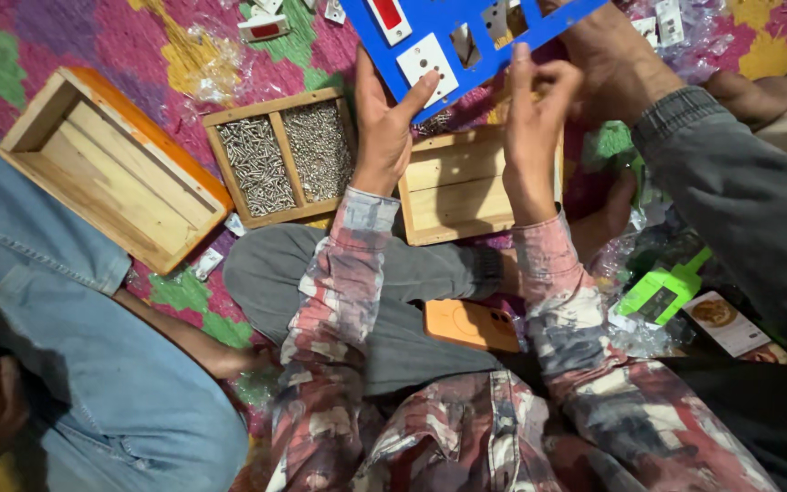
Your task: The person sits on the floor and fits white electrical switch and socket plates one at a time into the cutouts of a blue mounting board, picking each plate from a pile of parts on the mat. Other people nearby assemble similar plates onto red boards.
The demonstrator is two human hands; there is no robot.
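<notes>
I see the left hand (383, 123) holding the lower edge of a blue panel (430, 27), with the thumb pressed on a white socket module (427, 66) that sits in one of its cut-outs. The right hand (532, 128) has its fingers curled together at the panel's underside, but what they pinch I cannot tell. Another person's hand (617, 64), in a grey sleeve, steadies the panel from the far right. I judge the step is seating the module in the panel. The next move, I think, needs firm even pressure and perhaps a fastener from the wooden tray of screws (284, 155), just left of the left wrist.
</notes>
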